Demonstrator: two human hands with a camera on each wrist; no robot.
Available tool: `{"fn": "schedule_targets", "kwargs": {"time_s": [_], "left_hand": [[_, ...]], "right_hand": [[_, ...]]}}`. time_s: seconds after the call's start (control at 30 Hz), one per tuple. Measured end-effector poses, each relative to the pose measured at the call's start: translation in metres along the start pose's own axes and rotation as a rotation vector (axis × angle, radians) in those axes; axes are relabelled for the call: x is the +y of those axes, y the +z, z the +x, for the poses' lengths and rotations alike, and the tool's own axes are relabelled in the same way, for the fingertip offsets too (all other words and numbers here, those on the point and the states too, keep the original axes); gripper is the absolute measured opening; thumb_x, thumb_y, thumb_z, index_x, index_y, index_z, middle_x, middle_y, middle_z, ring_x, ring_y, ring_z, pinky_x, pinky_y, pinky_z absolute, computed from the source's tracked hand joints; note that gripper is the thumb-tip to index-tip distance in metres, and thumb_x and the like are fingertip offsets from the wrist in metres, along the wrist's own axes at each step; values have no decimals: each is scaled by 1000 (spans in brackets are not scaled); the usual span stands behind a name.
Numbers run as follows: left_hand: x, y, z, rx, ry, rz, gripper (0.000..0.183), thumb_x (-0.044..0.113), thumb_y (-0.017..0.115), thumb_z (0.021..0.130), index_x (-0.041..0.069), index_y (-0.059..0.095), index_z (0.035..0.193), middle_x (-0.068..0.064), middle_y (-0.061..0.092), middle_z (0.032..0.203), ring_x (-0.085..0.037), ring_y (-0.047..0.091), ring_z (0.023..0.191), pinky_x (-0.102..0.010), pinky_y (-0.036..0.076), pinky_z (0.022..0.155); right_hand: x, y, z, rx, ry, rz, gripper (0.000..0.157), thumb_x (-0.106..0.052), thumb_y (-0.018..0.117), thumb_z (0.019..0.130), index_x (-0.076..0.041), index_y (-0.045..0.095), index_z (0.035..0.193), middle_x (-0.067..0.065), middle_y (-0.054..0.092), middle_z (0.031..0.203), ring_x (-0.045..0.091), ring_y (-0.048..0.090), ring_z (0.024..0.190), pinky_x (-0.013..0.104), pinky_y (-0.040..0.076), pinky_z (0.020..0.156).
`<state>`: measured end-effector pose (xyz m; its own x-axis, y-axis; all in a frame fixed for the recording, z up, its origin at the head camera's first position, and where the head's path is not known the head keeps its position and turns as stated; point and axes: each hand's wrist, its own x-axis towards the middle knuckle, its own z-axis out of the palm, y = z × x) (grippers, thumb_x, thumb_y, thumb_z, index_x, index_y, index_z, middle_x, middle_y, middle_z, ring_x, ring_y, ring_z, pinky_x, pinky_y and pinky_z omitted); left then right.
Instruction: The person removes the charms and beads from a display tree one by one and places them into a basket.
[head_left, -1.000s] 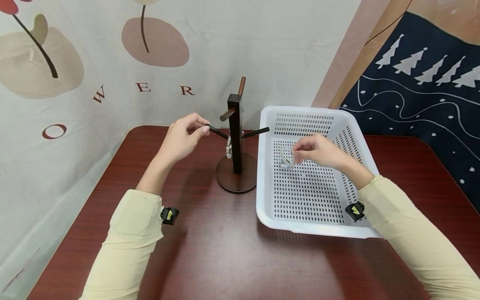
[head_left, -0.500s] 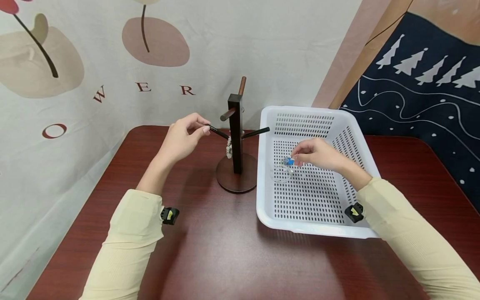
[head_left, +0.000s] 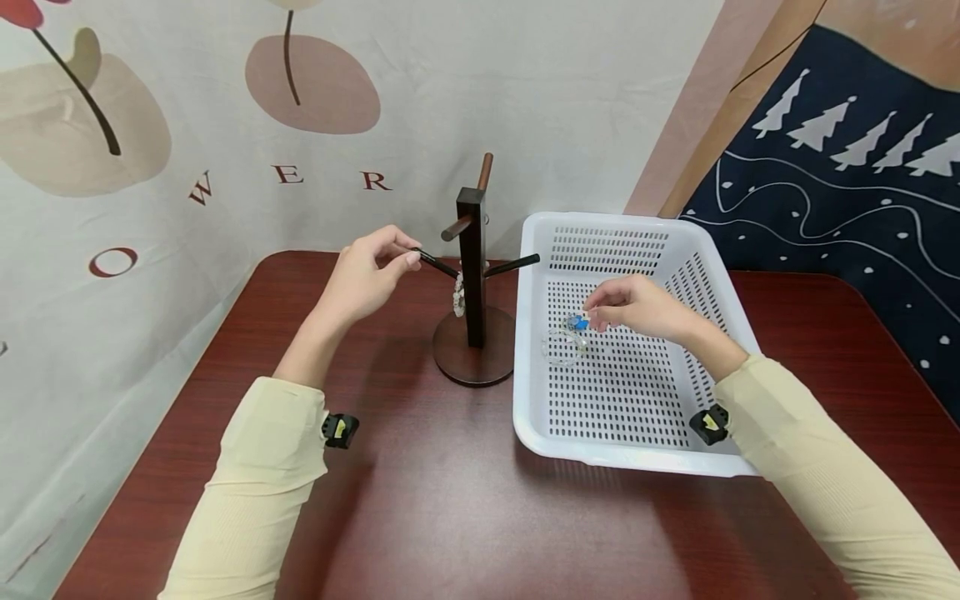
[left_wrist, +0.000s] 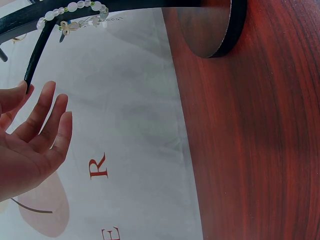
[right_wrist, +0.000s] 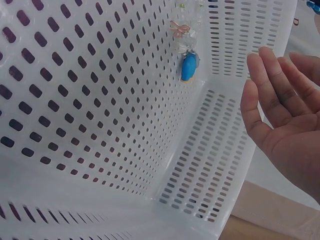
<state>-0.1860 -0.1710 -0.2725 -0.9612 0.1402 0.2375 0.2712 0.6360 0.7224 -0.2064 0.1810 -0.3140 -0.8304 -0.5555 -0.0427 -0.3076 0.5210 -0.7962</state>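
Observation:
My left hand point(head_left: 367, 271) pinches the tip of a dark peg point(head_left: 438, 265) on a wooden peg stand point(head_left: 471, 275). In the left wrist view, thumb and forefinger meet on that peg point(left_wrist: 36, 62) while the other fingers fan out. A pale bead bracelet point(left_wrist: 72, 7) hangs at the peg's base. Over the white basket point(head_left: 637, 458) is my right hand point(head_left: 633, 308), fingers relaxed and nothing visibly gripped. Close to its fingertips, a clear bracelet point(head_left: 562, 348) with a blue charm point(head_left: 578, 322) lies on the basket floor. From the right wrist, the charm point(right_wrist: 188, 67) shows apart from the fingers.
The stand's round base point(head_left: 474, 371) rests on a reddish-brown table point(head_left: 442, 500), left of the basket. Other pegs stick out, one point(head_left: 517, 264) reaching over the basket's left rim. Printed cloths point(head_left: 600, 100) hang behind. A small blue thing point(right_wrist: 314, 6) at the right wrist view's corner is unclear.
The clear bracelet by my right fingertips has dropped flatter onto the basket floor, its blue charm now showing. My right hand shifted only slightly; my left hand stayed on the peg.

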Motion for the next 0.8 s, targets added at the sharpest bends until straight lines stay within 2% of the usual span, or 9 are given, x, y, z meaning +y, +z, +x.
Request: {"fn": "schedule_targets", "kwargs": {"time_s": [0.4, 0.63, 0.8], "left_hand": [[0, 0, 0, 2, 3, -5, 13, 14, 56, 91, 7, 62, 101, -10, 67, 88, -22, 59, 83, -33, 38, 70], [0, 0, 0, 3, 0, -3, 14, 14, 56, 92, 7, 62, 102, -12, 67, 88, -21, 58, 83, -33, 37, 70], [0, 0, 0, 4, -2, -5, 14, 14, 55, 92, 6, 62, 102, -14, 66, 89, -21, 57, 82, -34, 37, 70]], "right_hand": [[-6, 0, 2, -6, -19, -17, 16, -4, 57, 87, 6, 63, 99, 10, 66, 78, 22, 62, 73, 33, 50, 72], [-22, -3, 4, 1, -47, -26, 15, -5, 57, 88, 3, 64, 98, 11, 67, 82, 23, 63, 76, 30, 50, 74], [-34, -5, 7, -2, -98, -22, 15, -5, 56, 89, 3, 64, 99, 12, 67, 81, 21, 63, 76, 28, 49, 76]]}}
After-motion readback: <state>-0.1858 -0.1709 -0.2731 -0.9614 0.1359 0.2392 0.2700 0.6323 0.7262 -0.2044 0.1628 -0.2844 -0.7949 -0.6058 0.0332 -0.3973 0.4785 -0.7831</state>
